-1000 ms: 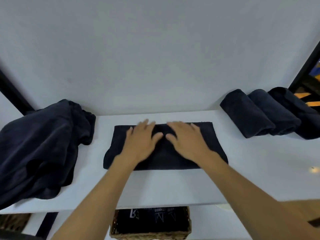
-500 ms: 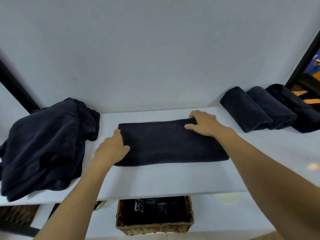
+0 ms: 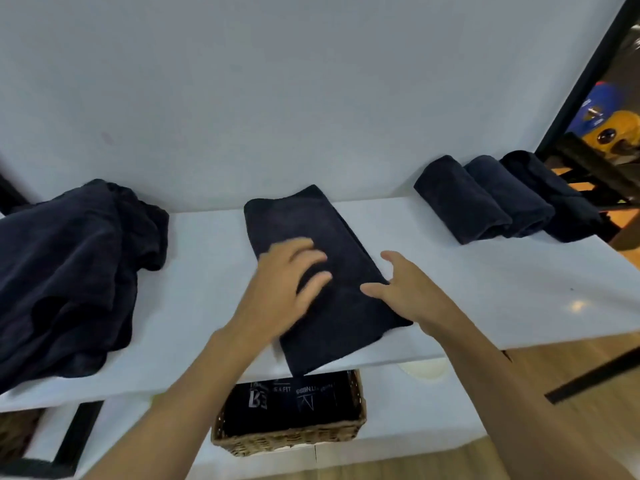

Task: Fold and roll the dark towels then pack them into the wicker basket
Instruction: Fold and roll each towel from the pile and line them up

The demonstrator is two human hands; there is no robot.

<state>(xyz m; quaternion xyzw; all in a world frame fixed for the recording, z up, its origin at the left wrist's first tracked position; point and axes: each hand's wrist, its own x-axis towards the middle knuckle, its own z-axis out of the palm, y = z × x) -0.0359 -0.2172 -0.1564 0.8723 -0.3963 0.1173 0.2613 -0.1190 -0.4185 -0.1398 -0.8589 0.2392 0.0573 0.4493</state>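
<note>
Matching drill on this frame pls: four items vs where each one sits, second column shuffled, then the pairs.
1. flat folded dark towel
2. loose heap of dark towels
3. three rolled dark towels
4. woven wicker basket

A. below the front edge of the white table
B. table's left end
C. table's right rear, side by side
D. table centre, under the left hand

Pairs: 1-D, 2-B, 3-C, 4-A.
</note>
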